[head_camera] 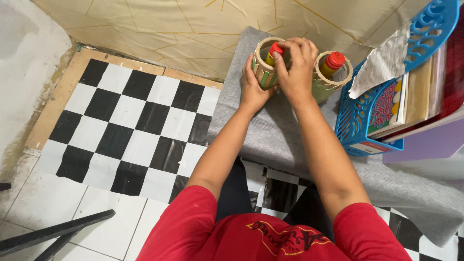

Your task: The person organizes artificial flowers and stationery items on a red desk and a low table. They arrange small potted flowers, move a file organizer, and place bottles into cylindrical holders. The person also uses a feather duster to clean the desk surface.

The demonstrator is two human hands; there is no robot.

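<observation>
— now, left hand (252, 87)?
— cupped round the striped holder (265, 60) at twelve o'clock on the grey cloth (270, 130)
— right hand (296, 65)?
— fingertips pinching the red-capped bottle (275, 50) inside it; second holder (325, 79) at one o'clock

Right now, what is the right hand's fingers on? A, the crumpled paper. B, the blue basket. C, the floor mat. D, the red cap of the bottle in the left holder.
D: the right hand pinches the red cap inside the holder that the left hand steadies.
</observation>
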